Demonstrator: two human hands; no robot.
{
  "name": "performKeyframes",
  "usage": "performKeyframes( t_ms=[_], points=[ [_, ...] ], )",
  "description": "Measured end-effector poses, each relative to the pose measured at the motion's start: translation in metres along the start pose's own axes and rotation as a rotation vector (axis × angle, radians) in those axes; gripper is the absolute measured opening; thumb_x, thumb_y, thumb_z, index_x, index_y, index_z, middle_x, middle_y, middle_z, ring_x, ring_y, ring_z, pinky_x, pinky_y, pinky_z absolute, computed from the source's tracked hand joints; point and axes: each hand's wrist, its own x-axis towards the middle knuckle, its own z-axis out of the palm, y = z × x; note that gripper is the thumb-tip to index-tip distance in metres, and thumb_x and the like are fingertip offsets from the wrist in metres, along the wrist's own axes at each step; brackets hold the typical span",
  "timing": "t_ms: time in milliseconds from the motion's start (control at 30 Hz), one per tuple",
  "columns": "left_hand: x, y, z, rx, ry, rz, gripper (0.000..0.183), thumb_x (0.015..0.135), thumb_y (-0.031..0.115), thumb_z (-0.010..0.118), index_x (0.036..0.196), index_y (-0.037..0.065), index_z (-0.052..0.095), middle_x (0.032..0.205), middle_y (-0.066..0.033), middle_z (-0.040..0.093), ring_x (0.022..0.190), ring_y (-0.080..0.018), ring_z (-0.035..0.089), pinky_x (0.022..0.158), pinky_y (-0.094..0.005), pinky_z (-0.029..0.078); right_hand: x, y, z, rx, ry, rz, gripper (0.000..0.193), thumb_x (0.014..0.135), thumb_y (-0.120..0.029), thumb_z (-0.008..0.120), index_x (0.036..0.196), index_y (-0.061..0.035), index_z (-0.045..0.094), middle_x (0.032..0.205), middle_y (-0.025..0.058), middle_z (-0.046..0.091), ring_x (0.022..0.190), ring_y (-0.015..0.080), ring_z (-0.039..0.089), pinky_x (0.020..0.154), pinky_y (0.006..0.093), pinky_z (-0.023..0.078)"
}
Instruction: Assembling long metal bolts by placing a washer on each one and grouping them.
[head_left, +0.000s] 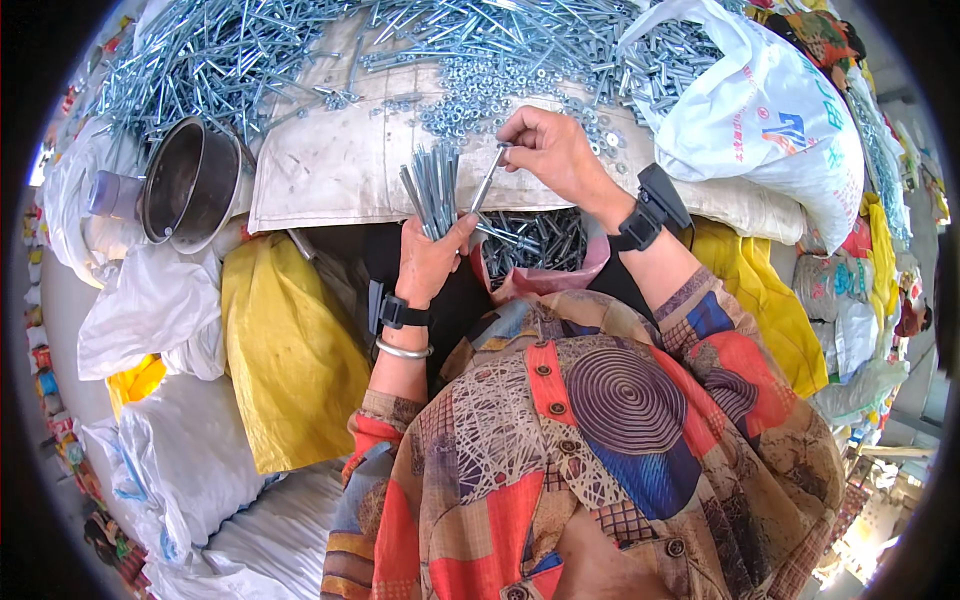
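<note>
Silvery rods (433, 190), perhaps bolts, fan from the left hand (430, 258); another rod (488, 181) slants alongside.

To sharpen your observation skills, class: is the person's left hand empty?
No, the left hand holds a bundle of silvery metal rods, their ends sticking out past its grip.

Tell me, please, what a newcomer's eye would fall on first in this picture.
Probably the boldly patterned shirt filling the lower middle. Next might come the sprawling heap of shiny rods at upper left, then the bundle of metal pieces in the left grip near centre, beside a single piece pinched in the right grip.
</note>
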Motion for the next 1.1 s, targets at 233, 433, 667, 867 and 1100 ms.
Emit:
performKeyframes(
  t_ms=[233, 433, 667, 867, 1100],
  points=[
    [-0.002, 0.002, 0.004, -0.008, 0.038, 0.04, 0.019, 0.086, 0.02, 0.073, 0.083, 0.002, 0.067, 0.058, 0.0002, 0.057, 0.045, -0.0049, 0.048, 0.041, -0.0206, 0.036, -0.012, -0.004, 0.014, -0.451, 0.155, -0.415, 0.016, 0.08, 0.006, 0.06, 0.095, 0.0014, 0.061, 0.086, 0.0138, 0.063, 0.074, 0.0242, 0.065, 0.064, 0.0306, 0.052],
    [-0.003, -0.002, 0.001, -0.043, 0.053, 0.019, 0.018, 0.087, 0.018, 0.072, 0.083, 0.002, 0.066, 0.058, -0.0002, 0.057, 0.046, -0.0053, 0.048, 0.041, -0.0205, 0.036, -0.016, 0.0, 0.013, -0.751, 0.089, -0.697, 0.027, 0.08, 0.002, 0.055, 0.106, -0.0026, 0.06, 0.091, 0.0144, 0.059, 0.086, 0.0329, 0.062, 0.076, 0.0424, 0.051],
    [-0.001, 0.001, 0.001, -0.086, 0.036, -0.002, 0.02, 0.087, 0.02, 0.073, 0.088, 0.003, 0.064, 0.062, -0.0008, 0.059, 0.048, -0.0061, 0.05, 0.041, -0.02, 0.038, 0.029, 0.049, -0.047, -1.135, 0.128, -0.499, 0.016, 0.08, -0.003, 0.055, 0.092, -0.0026, 0.065, 0.091, 0.0132, 0.06, 0.088, 0.0337, 0.058, 0.081, 0.0461, 0.046],
    [-0.001, -0.003, 0.001, -0.107, 0.048, 0.004, 0.019, 0.087, 0.019, 0.074, 0.087, 0.002, 0.066, 0.059, 0.0003, 0.057, 0.045, -0.0039, 0.047, 0.04, -0.0193, 0.036, 0.036, 0.05, -0.048, -0.711, 0.106, -0.257, 0.017, 0.085, -0.007, 0.063, 0.101, -0.0013, 0.066, 0.09, 0.0098, 0.065, 0.084, 0.0219, 0.062, 0.077, 0.0341, 0.049],
    [-0.001, -0.002, 0.003, -0.116, 0.059, 0.003, 0.018, 0.087, 0.018, 0.074, 0.088, 0.001, 0.067, 0.058, 0.0005, 0.057, 0.045, -0.0041, 0.047, 0.04, -0.0195, 0.035, 0.016, 0.007, -0.006, 0.109, -0.104, 0.01, 0.018, 0.089, -0.011, 0.067, 0.101, 0.0014, 0.067, 0.088, 0.0038, 0.067, 0.078, 0.0093, 0.062, 0.073, 0.0244, 0.051]
  ],
)
